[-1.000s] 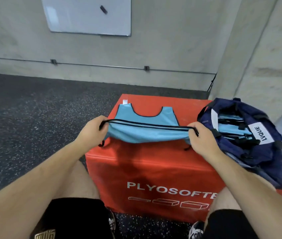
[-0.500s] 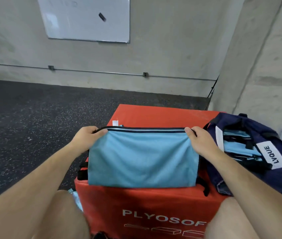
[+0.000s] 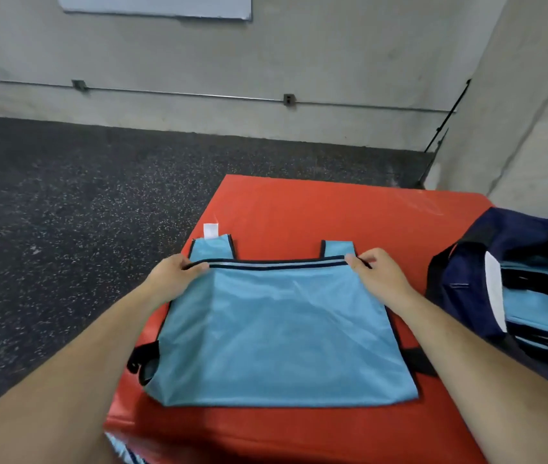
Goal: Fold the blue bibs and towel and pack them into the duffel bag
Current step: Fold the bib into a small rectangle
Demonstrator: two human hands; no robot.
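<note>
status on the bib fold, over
Grip: left hand and right hand pinch bib top edge. Folded flat on box. Open bag at right, nothing blocking.

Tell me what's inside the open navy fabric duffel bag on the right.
The navy duffel bag holds folded light blue fabric bibs with black trim, beside a white panel. Whatever lies beneath them, a towel included, is covered and cannot be seen.
</note>
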